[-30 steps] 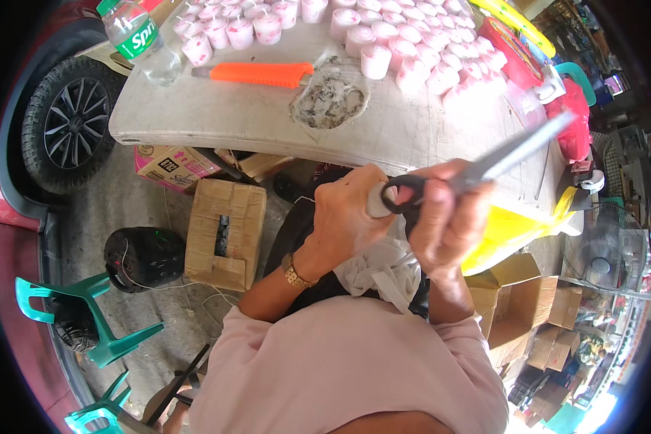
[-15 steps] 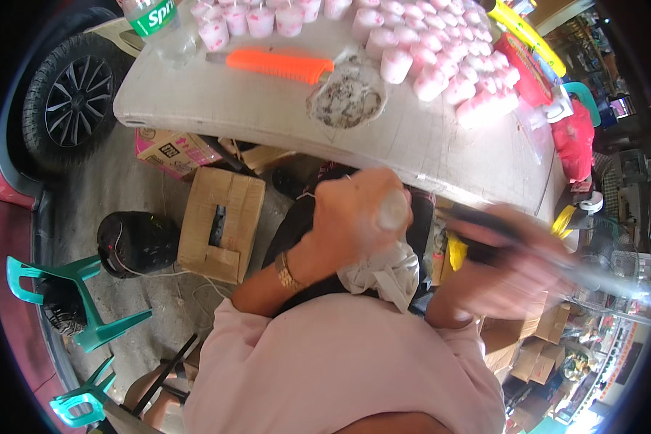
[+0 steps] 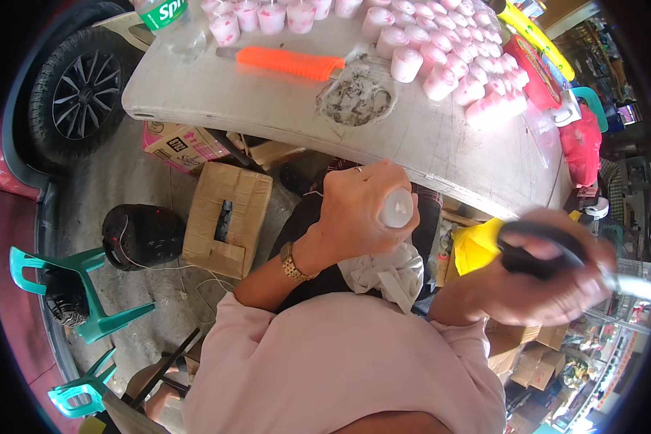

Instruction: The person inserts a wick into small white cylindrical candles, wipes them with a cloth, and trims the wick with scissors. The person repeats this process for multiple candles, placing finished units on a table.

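My left hand (image 3: 354,206), with a gold watch at its wrist, is closed around a small candle (image 3: 398,208) above my lap; its pale round end faces up. Off to the right, my right hand (image 3: 532,289) grips a pair of scissors (image 3: 515,260) by the black handles. Their metal blades point right, away from the candle, and are blurred by motion. Under my left hand a whitish cloth (image 3: 390,278) lies on my lap. Rows of pink-and-white cup candles (image 3: 406,65) stand on the table (image 3: 217,94), with an orange-handled cutter (image 3: 289,63) nearer its front edge.
A hardened whitish patch (image 3: 354,98) marks the tabletop. An empty-looking plastic bottle (image 3: 184,40) stands at the table's left. Below are a cardboard box (image 3: 228,210) and a black rounded object (image 3: 143,236). A yellow bag (image 3: 476,244) is beside my right hand; a green chair (image 3: 101,311) stands left.
My right hand has moved right and a little downward with the scissors, uncovering more of the yellow bag. My left hand keeps the candle in nearly the same place. The view has shifted slightly.
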Tool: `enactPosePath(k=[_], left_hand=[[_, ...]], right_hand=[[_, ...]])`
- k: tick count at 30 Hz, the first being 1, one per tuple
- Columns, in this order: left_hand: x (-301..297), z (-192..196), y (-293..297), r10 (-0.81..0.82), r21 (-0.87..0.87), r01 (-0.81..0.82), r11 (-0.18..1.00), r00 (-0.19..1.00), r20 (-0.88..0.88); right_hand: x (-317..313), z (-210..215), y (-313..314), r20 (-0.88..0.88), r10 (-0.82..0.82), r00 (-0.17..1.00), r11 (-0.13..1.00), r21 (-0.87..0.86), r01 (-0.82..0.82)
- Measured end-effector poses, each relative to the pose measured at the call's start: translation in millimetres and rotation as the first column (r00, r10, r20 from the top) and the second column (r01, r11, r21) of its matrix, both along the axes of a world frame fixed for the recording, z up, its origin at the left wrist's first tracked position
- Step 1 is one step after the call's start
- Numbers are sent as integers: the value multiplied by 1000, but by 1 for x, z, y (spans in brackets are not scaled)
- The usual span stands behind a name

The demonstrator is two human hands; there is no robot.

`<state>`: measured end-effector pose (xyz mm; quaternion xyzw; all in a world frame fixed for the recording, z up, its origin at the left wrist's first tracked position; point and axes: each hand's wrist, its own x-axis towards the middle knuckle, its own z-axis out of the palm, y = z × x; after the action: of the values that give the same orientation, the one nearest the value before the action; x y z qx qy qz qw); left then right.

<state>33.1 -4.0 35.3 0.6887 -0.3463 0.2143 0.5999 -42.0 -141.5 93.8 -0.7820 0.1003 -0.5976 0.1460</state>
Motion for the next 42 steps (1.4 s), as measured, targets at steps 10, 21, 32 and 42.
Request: enactPosePath(k=[10, 21, 32, 42], left_hand=[[5, 3, 2, -159, 48, 162, 986, 985, -66], [8, 2, 4, -365, 46, 392, 919, 887, -283], [9, 10, 11, -527, 1, 585, 811, 732, -431], [12, 6, 11, -541, -36, 587, 809, 718, -439]], right_hand=[[-7, 9, 8, 171, 711, 682, 628, 282, -725], [5, 15, 3, -221, 718, 661, 691, 347, -634], [16, 8, 4, 121, 880, 460, 407, 309, -860], [21, 21, 11, 162, 870, 467, 411, 287, -865]])
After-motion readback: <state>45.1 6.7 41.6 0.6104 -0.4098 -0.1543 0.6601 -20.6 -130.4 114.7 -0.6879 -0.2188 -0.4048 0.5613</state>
